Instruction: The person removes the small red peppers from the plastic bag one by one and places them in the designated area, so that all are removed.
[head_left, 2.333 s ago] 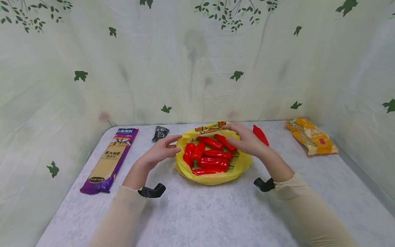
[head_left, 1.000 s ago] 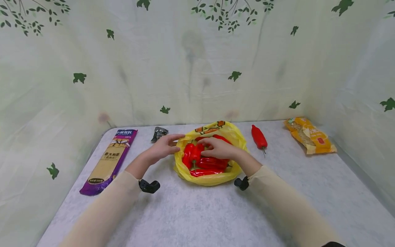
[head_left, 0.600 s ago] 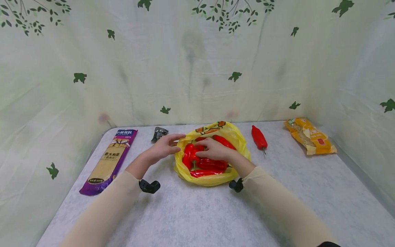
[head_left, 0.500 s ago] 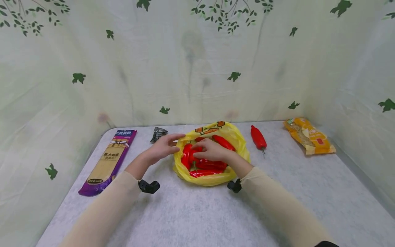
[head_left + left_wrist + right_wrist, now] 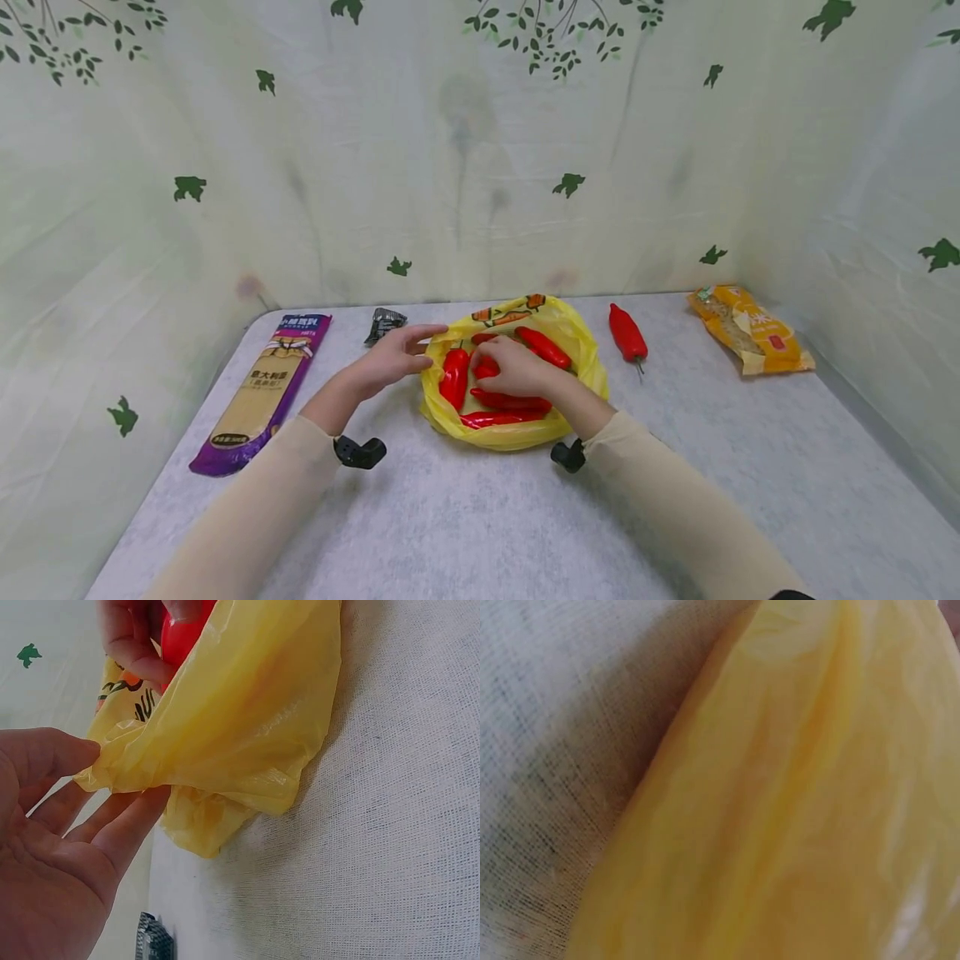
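A yellow plastic bag (image 5: 517, 439) lies with its mouth wide, several red peppers (image 5: 453, 381) inside. My left hand (image 5: 390, 357) pinches the bag's left rim; the left wrist view shows the thumb (image 5: 71, 754) in front and fingers behind the plastic. Reaching into the bag, my right hand (image 5: 517, 367) grips one red pepper (image 5: 486, 367), partly covered by the fingers. That pepper (image 5: 180, 637) shows at the top of the left wrist view. In the right wrist view the bag's side (image 5: 780, 825) hides nearly all of the right hand.
One red pepper (image 5: 628, 333) lies on the table (image 5: 465, 517) to the bag's right. Farther right is an orange food packet (image 5: 753, 332). A purple pasta packet (image 5: 262, 392) and a small black packet (image 5: 386, 325) lie to the left. Printed curtain walls (image 5: 480, 150) surround the table.
My right hand has let go of a pepper on the table right of the bag, moved left into the bag and taken hold of another, shifting it among the rest. The left hand stays at the rim.
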Available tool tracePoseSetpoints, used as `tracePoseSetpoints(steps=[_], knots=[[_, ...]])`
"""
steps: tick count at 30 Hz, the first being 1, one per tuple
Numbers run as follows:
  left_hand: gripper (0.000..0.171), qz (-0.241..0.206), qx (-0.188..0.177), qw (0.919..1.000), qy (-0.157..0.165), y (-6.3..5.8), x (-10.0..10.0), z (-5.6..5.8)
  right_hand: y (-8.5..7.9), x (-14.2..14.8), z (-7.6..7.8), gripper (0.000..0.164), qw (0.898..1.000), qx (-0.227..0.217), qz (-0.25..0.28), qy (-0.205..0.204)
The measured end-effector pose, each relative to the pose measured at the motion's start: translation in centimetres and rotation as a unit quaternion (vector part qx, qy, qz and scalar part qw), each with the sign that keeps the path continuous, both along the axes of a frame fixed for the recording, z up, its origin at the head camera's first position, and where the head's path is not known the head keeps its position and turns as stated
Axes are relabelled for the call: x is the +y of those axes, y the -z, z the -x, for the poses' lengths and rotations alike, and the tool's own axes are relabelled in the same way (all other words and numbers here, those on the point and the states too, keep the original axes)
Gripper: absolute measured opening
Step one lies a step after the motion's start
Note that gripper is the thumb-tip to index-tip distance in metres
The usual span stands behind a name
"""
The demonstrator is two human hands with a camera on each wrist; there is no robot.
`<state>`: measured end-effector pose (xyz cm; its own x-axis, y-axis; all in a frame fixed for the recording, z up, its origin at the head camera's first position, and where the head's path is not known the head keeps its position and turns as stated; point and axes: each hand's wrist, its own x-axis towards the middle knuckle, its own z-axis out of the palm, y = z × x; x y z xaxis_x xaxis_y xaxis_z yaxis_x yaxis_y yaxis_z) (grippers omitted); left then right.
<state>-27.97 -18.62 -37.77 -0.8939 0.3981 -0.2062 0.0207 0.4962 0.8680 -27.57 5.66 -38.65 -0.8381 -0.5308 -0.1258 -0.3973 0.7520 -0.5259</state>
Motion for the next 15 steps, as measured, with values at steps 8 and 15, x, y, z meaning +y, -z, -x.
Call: tracePoseSetpoints(steps=[8, 15], knots=[[0.058, 0.0, -0.001, 1.0, 0.0, -0.1, 0.0, 0.0, -0.7, 0.5, -0.4, 0.049, 0.999, 0.009, -0.045, 0.028], [0.059, -0.001, -0.001, 1.0, 0.005, -0.2, 0.1, -0.1, -0.6, 1.1, -0.5, 0.05, 0.998, -0.001, -0.018, 0.055]])
